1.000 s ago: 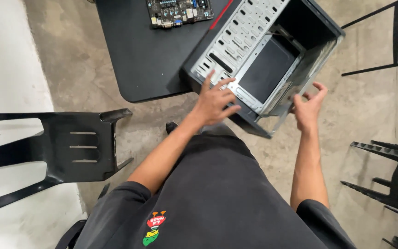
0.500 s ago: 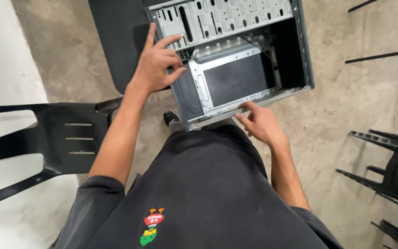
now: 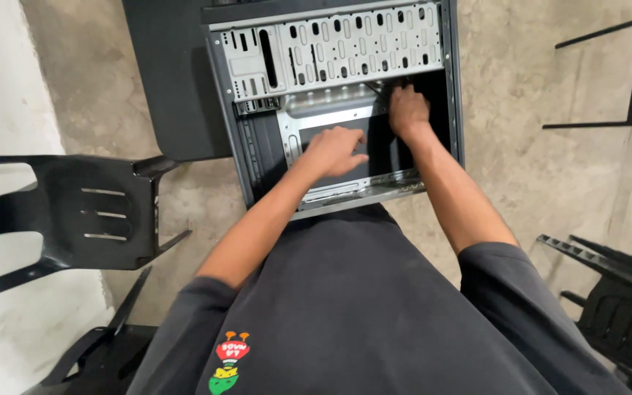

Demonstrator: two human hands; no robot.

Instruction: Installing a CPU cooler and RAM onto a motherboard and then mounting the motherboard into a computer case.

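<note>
The open computer case (image 3: 345,102) lies on its side on the concrete floor (image 3: 550,146) right in front of the person's lap, its top edge cut off by the frame, and both hands are down inside it. The left hand (image 3: 334,150) rests palm-down on the bare metal tray (image 3: 330,117) in the middle of the case, fingers loosely spread, gripping nothing that I can see. The right hand (image 3: 407,110) is deeper in, up against the perforated drive cage (image 3: 345,47), fingers curled into the shadow there; whether it grasps anything is impossible to tell, the fingertips are lost in the dark. A black table (image 3: 170,80) sits just left of the case, only partly in view. Black plastic chairs flank the person: one (image 3: 89,212) to the left, another (image 3: 616,292) at lower right, mostly cut off.
</note>
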